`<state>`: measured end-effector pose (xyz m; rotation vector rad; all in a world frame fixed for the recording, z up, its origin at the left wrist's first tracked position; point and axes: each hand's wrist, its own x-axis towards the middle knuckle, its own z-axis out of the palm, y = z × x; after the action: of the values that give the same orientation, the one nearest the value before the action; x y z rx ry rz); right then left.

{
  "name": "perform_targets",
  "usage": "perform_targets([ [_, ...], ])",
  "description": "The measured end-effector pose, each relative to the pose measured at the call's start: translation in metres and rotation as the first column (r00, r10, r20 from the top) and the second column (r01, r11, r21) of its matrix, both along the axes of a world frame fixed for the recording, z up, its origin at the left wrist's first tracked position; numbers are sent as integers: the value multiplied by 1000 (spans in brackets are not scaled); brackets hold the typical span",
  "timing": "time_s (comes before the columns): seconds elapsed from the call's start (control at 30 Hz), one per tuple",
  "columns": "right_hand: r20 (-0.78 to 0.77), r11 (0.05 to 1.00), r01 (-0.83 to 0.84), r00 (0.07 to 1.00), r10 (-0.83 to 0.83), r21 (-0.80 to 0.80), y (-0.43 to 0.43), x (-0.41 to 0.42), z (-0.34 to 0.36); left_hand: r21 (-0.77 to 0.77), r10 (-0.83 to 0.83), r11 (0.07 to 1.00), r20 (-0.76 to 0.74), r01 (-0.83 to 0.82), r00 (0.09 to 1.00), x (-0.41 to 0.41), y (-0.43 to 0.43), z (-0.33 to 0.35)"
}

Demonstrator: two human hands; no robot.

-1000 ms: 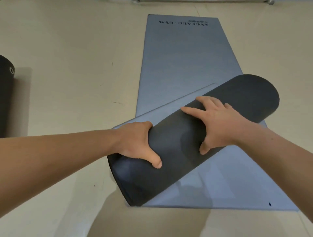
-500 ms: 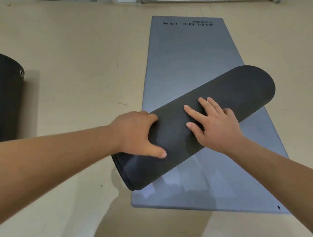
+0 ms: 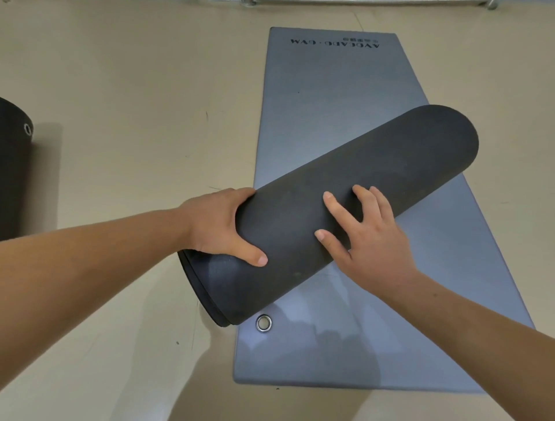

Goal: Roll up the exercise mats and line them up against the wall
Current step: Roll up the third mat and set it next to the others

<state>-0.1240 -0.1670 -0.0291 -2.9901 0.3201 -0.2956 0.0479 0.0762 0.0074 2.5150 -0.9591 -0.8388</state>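
A rolled black mat lies diagonally across a flat grey mat that is spread on the floor. My left hand grips the roll near its lower left end, with the thumb on the near side and the fingers curled over the far side. My right hand rests flat on top of the roll's middle, fingers spread and fairly straight. The roll's left end overhangs the grey mat's left edge.
Another black rolled mat lies at the far left edge. The grey mat has a metal eyelet at its near left corner and printed lettering at its far end. A metal rail runs along the top. Beige floor surrounds everything.
The grey strip that lay beside the roll is gone from view. My right hand has slid back from the far side to the top. The eyelet has come into sight.
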Motion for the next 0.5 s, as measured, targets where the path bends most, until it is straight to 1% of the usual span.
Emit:
perform_targets([
  [0.1,11,1000,-6,1000,6,20,0,14,-7,-26,19,999,-70,-21,997,14,4,-8],
  [0.2,-36,1000,12,999,-13,-22,5,30,-12,37,57,998,-43,-55,997,25,8,-14],
  [0.3,-92,998,27,995,-32,-57,8,36,-19,123,94,988,-9,-92,996,27,8,-22],
  [0.37,-149,994,20,988,-36,-107,10,40,-19,137,103,985,-9,-101,995,27,8,-24],
  [0.47,-265,990,-12,964,-26,-141,11,58,-5,103,169,982,-73,-161,983,27,14,-19],
  [0.5,-279,992,-15,960,-20,-124,11,63,0,105,205,975,-107,-194,973,27,17,-16],
])
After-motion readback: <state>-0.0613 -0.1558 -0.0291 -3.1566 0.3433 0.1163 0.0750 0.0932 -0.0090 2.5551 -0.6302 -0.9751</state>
